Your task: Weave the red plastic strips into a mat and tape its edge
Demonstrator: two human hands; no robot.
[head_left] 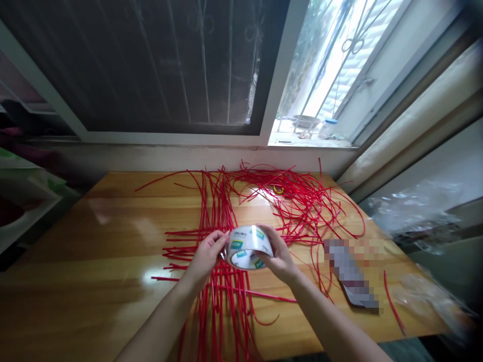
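My right hand (279, 256) grips a wide roll of clear packing tape (251, 237) by its right side, fingers around the rim. At the roll's left edge, my left hand (207, 254) pinches what looks like the loose end of the tape, thumb against fingers. Both hands are above a grid of crossed red strands (219, 211), some running away from me and others sideways. The middle of the grid is hidden behind the hands and roll.
A tangled heap of red strands (302, 201) covers the back right of the wooden table (113, 251), with a small yellow ring (278, 189) among them. A pixelated dark flat object (354, 276) lies at right, near clear plastic wrapping (418, 216). A window (181, 65) stands behind.
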